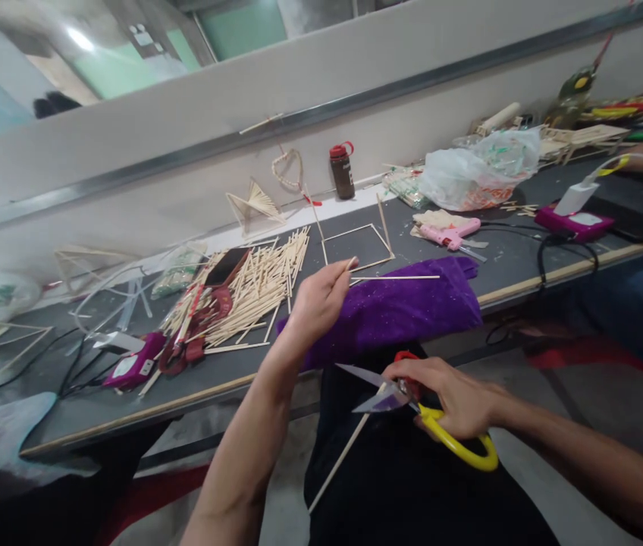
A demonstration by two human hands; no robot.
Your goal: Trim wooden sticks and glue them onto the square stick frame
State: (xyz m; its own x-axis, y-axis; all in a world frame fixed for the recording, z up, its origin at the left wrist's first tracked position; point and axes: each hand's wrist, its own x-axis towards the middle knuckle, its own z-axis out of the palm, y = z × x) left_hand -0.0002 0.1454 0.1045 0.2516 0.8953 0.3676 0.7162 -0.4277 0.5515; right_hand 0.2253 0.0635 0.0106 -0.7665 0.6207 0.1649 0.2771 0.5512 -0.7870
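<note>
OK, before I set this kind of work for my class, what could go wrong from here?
The right grip holds the scissors with open blades above the dark trousers, so a slip might nick them. A thin stick appears to run up to the blades; a snipped end could fly off. The left grip is close to the stick frame, so a bump might knock that out of shape.

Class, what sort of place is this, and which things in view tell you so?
Probably a craft or model-making workspace: a heap of thin wooden sticks and a pink glue gun lie on a long bench, and scissors are in use.
</note>
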